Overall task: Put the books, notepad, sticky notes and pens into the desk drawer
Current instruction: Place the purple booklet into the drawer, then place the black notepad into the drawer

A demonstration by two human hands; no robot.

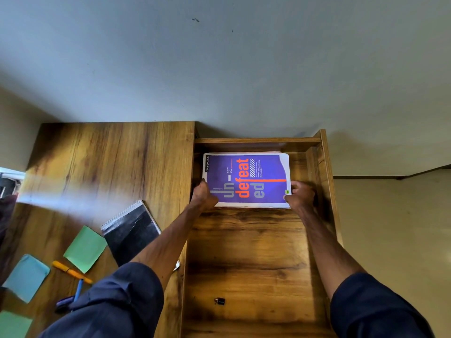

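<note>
**Books down at the far end of the drawer**

The purple Classmate notebook (246, 179) lies flat at the far end of the open drawer (244, 252), cover up, its long axis running left to right across the drawer's width. Thin page edges peek out along its far side, so I judge at least one other book sits beneath it.

My hands are on its two near corners. My left hand (203, 195) has its fingers curled at the near-left edge with the thumb on the cover. My right hand (301, 193) pinches the near-right corner. Both arms are stretched far out, so the book lies straight ahead of me, between my hands.

The books look settled, and I judge the next job is to let go and draw back. Everything left to stow is on the surface (109, 162) to the left of the drawer, so my left hand is the nearer one. The black spiral notepad (131, 230) is just beside my left forearm, its near corner hidden under the arm. Farther left and nearer lie a green sticky-note pad (85, 248), a blue one (26, 276) and another green one (13, 324) at the frame's edge. Between them are the orange pen (70, 272), blue pen (78, 291) and purple pen (64, 301).

A small black object (219, 301) I cannot identify sits on the drawer floor near me.
</note>
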